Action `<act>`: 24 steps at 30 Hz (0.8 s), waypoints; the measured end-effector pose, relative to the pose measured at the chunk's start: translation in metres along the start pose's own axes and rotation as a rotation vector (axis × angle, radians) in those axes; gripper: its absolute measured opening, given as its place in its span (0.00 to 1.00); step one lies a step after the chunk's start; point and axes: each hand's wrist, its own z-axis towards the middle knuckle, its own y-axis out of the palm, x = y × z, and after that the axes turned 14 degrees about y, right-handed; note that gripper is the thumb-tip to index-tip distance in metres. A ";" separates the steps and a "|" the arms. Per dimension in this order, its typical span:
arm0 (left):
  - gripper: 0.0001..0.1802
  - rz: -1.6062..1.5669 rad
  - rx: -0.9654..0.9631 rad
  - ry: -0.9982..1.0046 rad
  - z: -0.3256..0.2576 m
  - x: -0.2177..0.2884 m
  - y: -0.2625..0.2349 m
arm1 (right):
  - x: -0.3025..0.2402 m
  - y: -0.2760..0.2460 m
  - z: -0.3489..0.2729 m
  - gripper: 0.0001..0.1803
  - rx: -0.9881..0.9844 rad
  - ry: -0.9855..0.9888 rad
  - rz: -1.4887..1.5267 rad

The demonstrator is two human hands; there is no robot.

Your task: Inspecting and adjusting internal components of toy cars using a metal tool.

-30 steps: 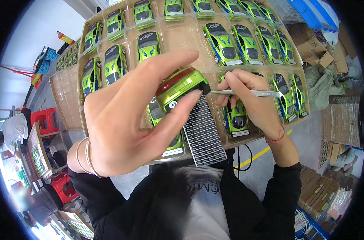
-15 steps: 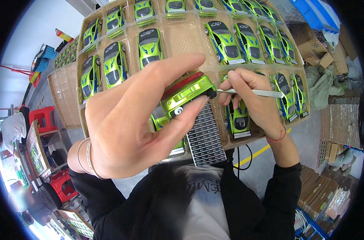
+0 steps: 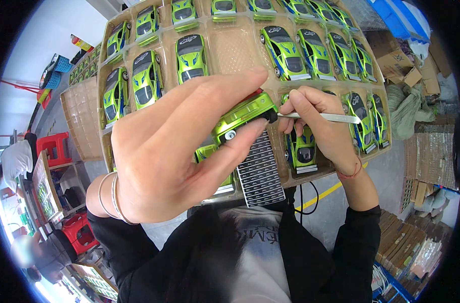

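My left hand [image 3: 164, 141] is closed round a green toy car [image 3: 242, 117], fingers above and thumb below, with one end and a wheel showing. Much of the car is hidden by the hand. In my right hand [image 3: 318, 118] I grip silver tweezers [image 3: 336, 117] between thumb and fingers. Their tip meets the car's right end; whether it touches I cannot tell. Below the held car lies a sheet of small black-and-white stickers [image 3: 262, 174], jutting over the tray's near edge. Another green car [image 3: 304, 151] sits in the tray under my right hand.
A large clear plastic tray [image 3: 232, 48] on cardboard holds rows of green toy cars, one pocket bare at centre. Stacked cardboard [image 3: 432, 156] and a blue bin [image 3: 399, 20] stand to the right. Red stools [image 3: 53, 149] and other people at work are at the left.
My left hand and the toy car have shifted slightly to the right, and the car has tilted a little. My right hand and the tweezers have hardly moved.
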 end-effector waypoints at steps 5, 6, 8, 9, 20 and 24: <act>0.27 -0.022 0.051 -0.025 -0.002 0.002 0.003 | 0.000 0.001 0.000 0.18 -0.005 -0.003 0.012; 0.27 -0.024 0.050 -0.024 -0.002 0.001 0.003 | 0.000 0.001 0.000 0.18 -0.001 -0.001 -0.013; 0.28 -0.012 0.020 -0.006 -0.001 0.001 0.002 | 0.000 0.000 0.000 0.18 0.007 0.002 -0.038; 0.28 -0.009 0.020 -0.008 -0.001 0.002 0.001 | -0.001 0.001 0.000 0.18 -0.003 -0.005 -0.045; 0.28 -0.059 0.098 -0.007 -0.004 0.005 0.003 | -0.029 -0.012 -0.018 0.22 -0.151 -0.442 0.393; 0.27 -0.075 0.085 0.084 -0.004 0.001 0.003 | -0.052 0.005 -0.028 0.20 -0.163 -0.481 0.225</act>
